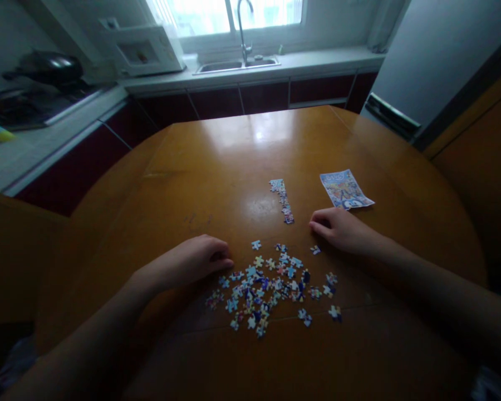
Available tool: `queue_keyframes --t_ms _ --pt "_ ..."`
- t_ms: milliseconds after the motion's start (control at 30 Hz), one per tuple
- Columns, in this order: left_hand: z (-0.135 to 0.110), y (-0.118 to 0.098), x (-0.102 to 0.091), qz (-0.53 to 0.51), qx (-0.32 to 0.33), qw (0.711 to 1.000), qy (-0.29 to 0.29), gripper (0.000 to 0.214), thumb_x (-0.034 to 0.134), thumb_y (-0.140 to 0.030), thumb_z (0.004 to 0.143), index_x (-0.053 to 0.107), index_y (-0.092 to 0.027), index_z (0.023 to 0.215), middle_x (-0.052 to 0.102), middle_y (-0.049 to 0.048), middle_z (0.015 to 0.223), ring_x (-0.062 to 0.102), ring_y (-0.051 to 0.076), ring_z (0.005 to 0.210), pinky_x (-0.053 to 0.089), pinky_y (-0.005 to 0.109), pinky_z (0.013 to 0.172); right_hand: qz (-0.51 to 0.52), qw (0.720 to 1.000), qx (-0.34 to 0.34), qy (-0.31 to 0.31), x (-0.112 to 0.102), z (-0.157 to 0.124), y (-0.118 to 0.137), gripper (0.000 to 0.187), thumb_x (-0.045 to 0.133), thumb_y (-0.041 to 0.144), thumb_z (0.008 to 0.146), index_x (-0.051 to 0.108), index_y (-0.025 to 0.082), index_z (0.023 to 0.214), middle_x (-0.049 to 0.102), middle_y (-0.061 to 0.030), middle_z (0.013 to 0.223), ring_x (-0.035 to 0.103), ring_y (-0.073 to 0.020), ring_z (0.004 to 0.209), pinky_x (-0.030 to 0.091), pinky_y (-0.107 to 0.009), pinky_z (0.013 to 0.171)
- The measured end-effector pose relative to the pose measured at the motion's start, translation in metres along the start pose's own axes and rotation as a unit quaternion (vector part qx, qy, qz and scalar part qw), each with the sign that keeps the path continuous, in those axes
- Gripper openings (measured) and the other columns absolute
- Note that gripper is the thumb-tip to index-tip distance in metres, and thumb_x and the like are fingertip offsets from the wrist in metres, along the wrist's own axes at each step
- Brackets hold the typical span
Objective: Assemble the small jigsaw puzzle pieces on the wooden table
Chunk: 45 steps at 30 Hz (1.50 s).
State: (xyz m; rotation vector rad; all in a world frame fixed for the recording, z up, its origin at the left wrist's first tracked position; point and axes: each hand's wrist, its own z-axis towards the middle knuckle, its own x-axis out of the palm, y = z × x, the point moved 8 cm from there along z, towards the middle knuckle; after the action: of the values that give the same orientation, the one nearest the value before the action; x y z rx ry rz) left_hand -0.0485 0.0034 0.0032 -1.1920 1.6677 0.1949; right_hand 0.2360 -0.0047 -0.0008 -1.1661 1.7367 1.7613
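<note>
A loose pile of jigsaw puzzle pieces (271, 287), mostly blue, white and yellow, lies spread on the wooden table in front of me. My left hand (200, 256) rests at the pile's left edge, its fingers curled in and nothing visible in them. To the right, my right hand (334, 225) lies loosely curled on the table, thumb near the forefinger, and no piece shows in it. One stray puzzle piece (315, 250) sits just below that hand. Beyond the pile, between my hands, stands a joined strip of puzzle pieces (283, 199) with a straight right side.
A printed picture sheet (345, 189) lies beyond my right hand. The round wooden table (225, 161) reaches toward a counter with a sink (221, 67) and a microwave (144, 50). A dark wok (50, 67) stands on the stove at left; a fridge (434, 61) is at right.
</note>
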Motion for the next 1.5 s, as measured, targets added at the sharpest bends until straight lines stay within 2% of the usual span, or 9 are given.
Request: queue_keyframes --t_ms 833,1133,1500 --pt "0.0047 0.0025 0.0008 -0.021 0.024 0.999 0.016 0.030 0.060 -0.041 0.092 0.071 -0.016 0.080 0.066 0.0009 0.070 0.054 0.010 0.059 0.035 0.021 0.055 0.002 1.000 0.001 -0.003 -0.0003 0.0004 -0.0004 0.022 0.055 0.031 0.093 0.070 0.020 0.082 0.071 -0.0067 0.078 0.060 -0.0184 0.068 0.038 -0.032 0.061" --pt "0.0051 0.0050 0.0002 -0.025 0.021 0.999 0.001 0.030 0.062 -0.042 0.090 0.072 -0.016 0.077 0.066 0.0012 0.067 0.052 0.011 0.057 0.033 0.022 0.053 0.007 1.000 -0.003 -0.009 -0.0003 0.0004 -0.0004 0.021 0.056 0.028 0.093 0.070 0.019 0.080 0.071 -0.0057 0.077 0.060 -0.0170 0.068 0.038 -0.031 0.061" --pt "0.0036 -0.0002 -0.0027 -0.026 0.061 0.998 -0.016 0.025 0.063 -0.036 0.091 0.070 -0.017 0.075 0.065 -0.0007 0.067 0.052 0.010 0.056 0.033 0.022 0.052 0.000 1.000 -0.004 -0.010 -0.0002 -0.0010 0.0015 0.022 0.054 0.029 0.094 0.071 0.019 0.083 0.071 -0.0067 0.079 0.060 -0.0174 0.069 0.039 -0.031 0.061"
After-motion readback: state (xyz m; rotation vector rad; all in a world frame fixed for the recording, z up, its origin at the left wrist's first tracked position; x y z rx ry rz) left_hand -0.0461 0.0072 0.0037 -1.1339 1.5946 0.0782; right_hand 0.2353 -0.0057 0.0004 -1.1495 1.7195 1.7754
